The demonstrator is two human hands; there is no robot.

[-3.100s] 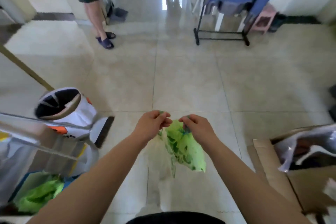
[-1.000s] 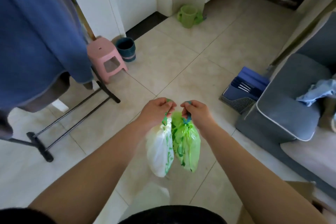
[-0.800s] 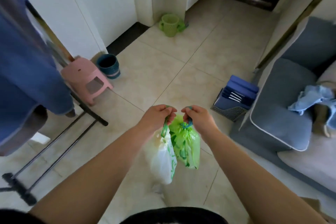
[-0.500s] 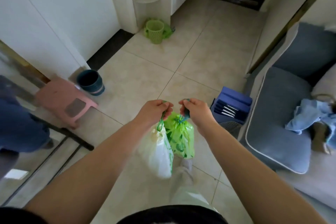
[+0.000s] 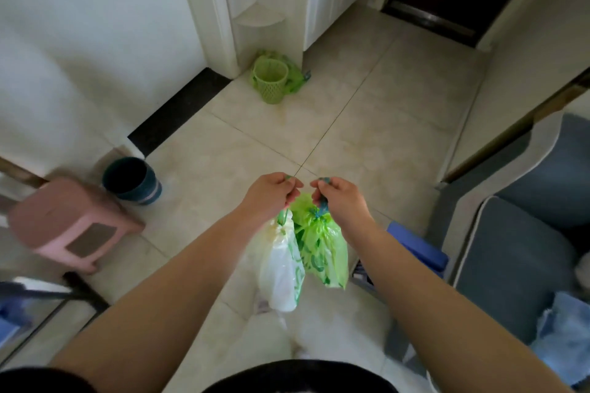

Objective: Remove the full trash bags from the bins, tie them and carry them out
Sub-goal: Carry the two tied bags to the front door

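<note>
White bag [image 5: 281,268] with green print beside bright green bag [image 5: 322,249]; beyond them, green basket [image 5: 269,81], dark teal bin [image 5: 132,180], pink stool [image 5: 68,223].

The white bag [image 5: 281,268] and the green bag [image 5: 322,249] are thin, crinkled plastic film with a faint sheen. The floor [image 5: 351,124] is glossy, smooth tile that reflects light. The green bin [image 5: 269,81] is perforated matt plastic, the dark bin [image 5: 132,180] smooth plastic, the pink stool [image 5: 70,220] matt plastic. The grey cushion [image 5: 510,265] looks like matt woven cloth.
</note>
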